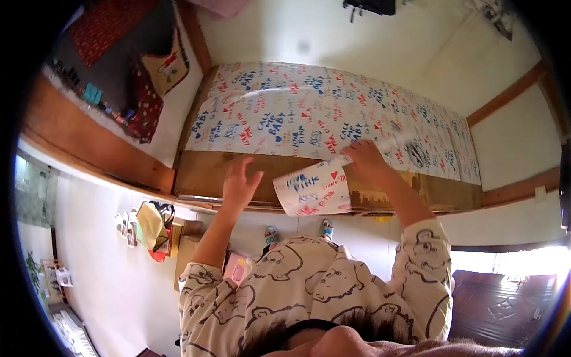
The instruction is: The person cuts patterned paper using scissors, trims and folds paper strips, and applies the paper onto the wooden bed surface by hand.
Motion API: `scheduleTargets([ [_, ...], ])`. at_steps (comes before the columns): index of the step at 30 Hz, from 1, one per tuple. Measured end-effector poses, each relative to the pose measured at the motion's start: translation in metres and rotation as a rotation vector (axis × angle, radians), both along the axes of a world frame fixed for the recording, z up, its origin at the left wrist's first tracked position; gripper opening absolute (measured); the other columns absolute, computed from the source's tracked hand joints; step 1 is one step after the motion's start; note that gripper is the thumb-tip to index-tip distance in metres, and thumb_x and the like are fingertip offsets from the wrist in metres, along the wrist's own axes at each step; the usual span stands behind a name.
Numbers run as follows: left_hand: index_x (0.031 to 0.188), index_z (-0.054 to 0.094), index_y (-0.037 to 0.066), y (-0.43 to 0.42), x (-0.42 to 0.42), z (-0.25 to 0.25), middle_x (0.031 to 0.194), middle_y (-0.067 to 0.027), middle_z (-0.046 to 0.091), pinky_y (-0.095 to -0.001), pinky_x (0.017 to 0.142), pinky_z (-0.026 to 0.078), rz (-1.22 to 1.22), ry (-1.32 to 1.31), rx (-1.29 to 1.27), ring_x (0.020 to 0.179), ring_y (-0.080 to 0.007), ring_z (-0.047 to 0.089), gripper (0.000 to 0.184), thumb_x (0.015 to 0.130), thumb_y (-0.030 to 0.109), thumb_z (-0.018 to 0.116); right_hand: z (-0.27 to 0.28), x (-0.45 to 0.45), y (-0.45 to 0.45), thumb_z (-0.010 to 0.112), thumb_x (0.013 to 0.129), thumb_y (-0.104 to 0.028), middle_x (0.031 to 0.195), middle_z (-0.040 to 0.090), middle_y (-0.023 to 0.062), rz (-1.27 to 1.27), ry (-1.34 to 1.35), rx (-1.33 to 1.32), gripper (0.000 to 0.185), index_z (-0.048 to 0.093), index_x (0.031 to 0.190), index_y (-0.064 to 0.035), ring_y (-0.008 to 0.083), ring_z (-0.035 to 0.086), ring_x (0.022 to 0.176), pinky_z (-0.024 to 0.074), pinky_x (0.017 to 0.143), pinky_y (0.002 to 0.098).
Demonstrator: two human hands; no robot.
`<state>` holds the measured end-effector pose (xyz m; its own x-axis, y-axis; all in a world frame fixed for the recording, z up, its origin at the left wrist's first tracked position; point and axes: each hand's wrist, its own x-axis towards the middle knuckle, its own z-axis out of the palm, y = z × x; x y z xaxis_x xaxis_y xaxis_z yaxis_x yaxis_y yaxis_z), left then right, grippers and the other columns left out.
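My right hand [367,159] is closed on the upper right end of a piece of printed paper [315,185], which hangs curled over the front part of a brown wooden surface [226,172]. To its left, my left hand [239,185] is held with thumb and fingers apart, touching nothing that I can see. White printed sheeting [285,113] with blue and red lettering covers the back of the surface, and a bare brown strip shows along its front.
Bags [156,229] and white slippers [128,229] stand on the floor at the left. A pink box [238,268] is near my left side. Patterned cloths [143,101] lie at the upper left. A dark brown padded item [505,306] is at the lower right.
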<state>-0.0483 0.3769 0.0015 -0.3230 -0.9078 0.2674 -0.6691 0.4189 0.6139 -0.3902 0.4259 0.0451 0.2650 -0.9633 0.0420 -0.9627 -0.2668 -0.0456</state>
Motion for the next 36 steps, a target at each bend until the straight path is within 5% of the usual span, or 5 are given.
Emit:
scheduleTargets([
  [4, 0.115, 0.044, 0.003, -0.012, -0.077, 0.021, 0.101, -0.0127, 0.054, -0.0346, 0.077, 0.043, -0.288, -0.006, -0.133, 0.089, -0.0263, 0.053, 0.053, 0.073, 0.029, 0.062, -0.002, -0.002, -0.043, 0.057, 0.067, -0.007, 0.093, 0.054, 0.002, 0.235, 0.081, -0.081, 0.028, 0.058, 0.093, -0.0171, 0.0212, 0.046, 0.101, 0.0216, 0.1, 0.0437],
  [6, 0.112, 0.046, 0.0, -0.015, -0.115, 0.019, 0.099, -0.0127, 0.056, -0.0327, 0.078, 0.043, -0.355, 0.151, 0.7, 0.089, -0.0232, 0.054, 0.051, 0.072, 0.026, 0.064, -0.006, 0.004, -0.056, 0.058, 0.067, -0.008, 0.096, 0.053, 0.0016, 0.248, 0.073, -0.059, 0.031, 0.057, 0.096, -0.0192, 0.0207, 0.044, 0.105, 0.0188, 0.102, 0.0426],
  [12, 0.117, 0.042, 0.0, -0.003, -0.153, 0.012, 0.103, -0.0134, 0.056, -0.0317, 0.078, 0.045, -0.32, 0.313, 1.075, 0.09, -0.0205, 0.055, 0.051, 0.071, 0.011, 0.063, -0.027, -0.006, -0.036, 0.057, 0.073, -0.013, 0.108, 0.049, 0.0076, 0.095, -0.263, -0.472, 0.037, 0.052, 0.109, -0.0174, 0.0259, 0.042, 0.107, 0.0226, 0.101, 0.0395],
  [26, 0.116, 0.041, 0.001, 0.034, -0.218, 0.067, 0.097, -0.0125, 0.057, -0.0373, 0.073, 0.05, -0.315, 1.182, 1.172, 0.083, -0.0243, 0.058, 0.055, 0.069, 0.021, 0.063, -0.081, -0.051, 0.092, 0.038, 0.079, -0.061, 0.113, 0.049, 0.017, -0.287, -2.366, 1.233, 0.073, 0.029, 0.126, -0.0058, 0.028, 0.05, 0.102, 0.0383, 0.09, 0.0408],
  [36, 0.117, 0.042, 0.002, 0.051, -0.288, 0.046, 0.108, -0.0176, 0.053, -0.0432, 0.081, 0.046, -0.433, 1.452, 1.752, 0.095, -0.0314, 0.055, 0.049, 0.077, 0.026, 0.054, -0.042, -0.066, 0.115, 0.047, 0.074, -0.061, 0.117, 0.049, 0.0108, -0.226, -2.918, 0.982, 0.074, 0.039, 0.122, -0.0052, 0.0222, 0.051, 0.102, 0.0427, 0.085, 0.0372],
])
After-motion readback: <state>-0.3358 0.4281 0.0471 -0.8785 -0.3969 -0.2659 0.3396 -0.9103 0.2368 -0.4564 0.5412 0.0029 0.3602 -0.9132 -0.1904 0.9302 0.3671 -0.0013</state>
